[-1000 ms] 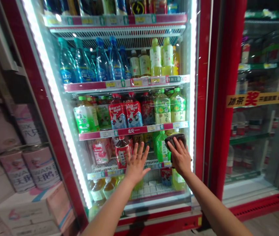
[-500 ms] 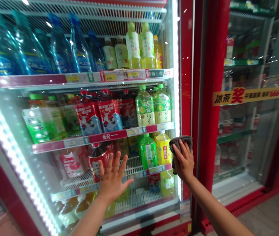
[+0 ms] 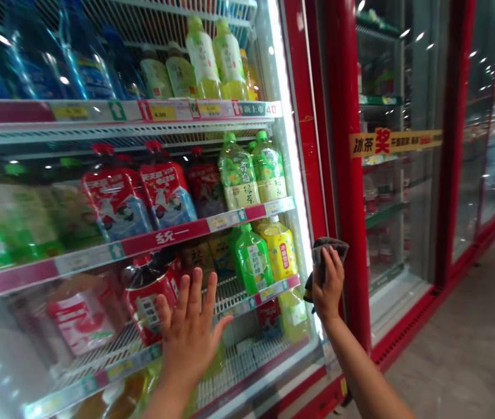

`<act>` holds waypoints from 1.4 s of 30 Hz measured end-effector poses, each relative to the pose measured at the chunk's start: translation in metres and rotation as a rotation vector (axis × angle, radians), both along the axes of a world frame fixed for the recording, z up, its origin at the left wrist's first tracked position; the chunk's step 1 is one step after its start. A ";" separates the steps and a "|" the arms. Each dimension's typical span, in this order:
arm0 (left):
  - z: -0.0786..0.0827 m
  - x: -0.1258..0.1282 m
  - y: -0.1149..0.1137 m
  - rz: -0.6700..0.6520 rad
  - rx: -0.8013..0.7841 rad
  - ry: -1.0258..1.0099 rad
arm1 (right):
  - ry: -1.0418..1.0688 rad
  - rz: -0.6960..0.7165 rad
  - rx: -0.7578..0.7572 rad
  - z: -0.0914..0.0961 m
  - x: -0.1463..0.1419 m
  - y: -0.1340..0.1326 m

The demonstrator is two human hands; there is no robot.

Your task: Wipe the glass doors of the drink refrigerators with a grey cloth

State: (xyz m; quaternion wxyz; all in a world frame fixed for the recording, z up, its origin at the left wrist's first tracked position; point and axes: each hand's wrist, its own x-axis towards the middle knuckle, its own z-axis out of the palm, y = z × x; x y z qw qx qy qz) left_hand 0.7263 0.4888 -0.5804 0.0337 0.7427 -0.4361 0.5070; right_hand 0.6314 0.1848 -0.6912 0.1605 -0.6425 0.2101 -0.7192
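My left hand (image 3: pixel 192 326) is spread with its fingers apart, in front of the lower shelves of a drinks fridge; whether it touches the glass I cannot tell. A dark grey cloth (image 3: pixel 331 249) is under the fingers of my right hand (image 3: pixel 329 282), which presses it near the red door frame (image 3: pixel 317 192) at the fridge's right side. Part of the cloth hangs below the palm. Just left of that hand stand a yellow-labelled bottle (image 3: pixel 280 247) and a green bottle (image 3: pixel 252 259), on the shelf inside.
Blue bottles (image 3: pixel 84 58) fill the upper left shelf, with red-labelled bottles (image 3: pixel 166 189) on the one below. A bright light strip (image 3: pixel 288 116) runs down the fridge's right edge. To the right stands another red-framed fridge with a yellow banner (image 3: pixel 398 142), beside the grey floor (image 3: pixel 465 337).
The view has turned right and come closer to the shelves. My right hand and the cloth have shifted from the light strip's edge onto the red frame. The left hand stays spread.
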 end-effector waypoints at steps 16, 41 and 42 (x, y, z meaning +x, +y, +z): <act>-0.119 0.003 0.074 -0.086 -0.227 0.142 | -0.075 0.056 0.158 -0.045 0.016 0.014; -0.104 -0.025 0.048 -0.043 -0.069 0.144 | 0.421 0.065 -0.293 -0.004 -0.003 0.049; -0.104 -0.026 0.046 -0.045 -0.066 0.147 | 0.459 0.061 -0.342 -0.009 -0.005 0.053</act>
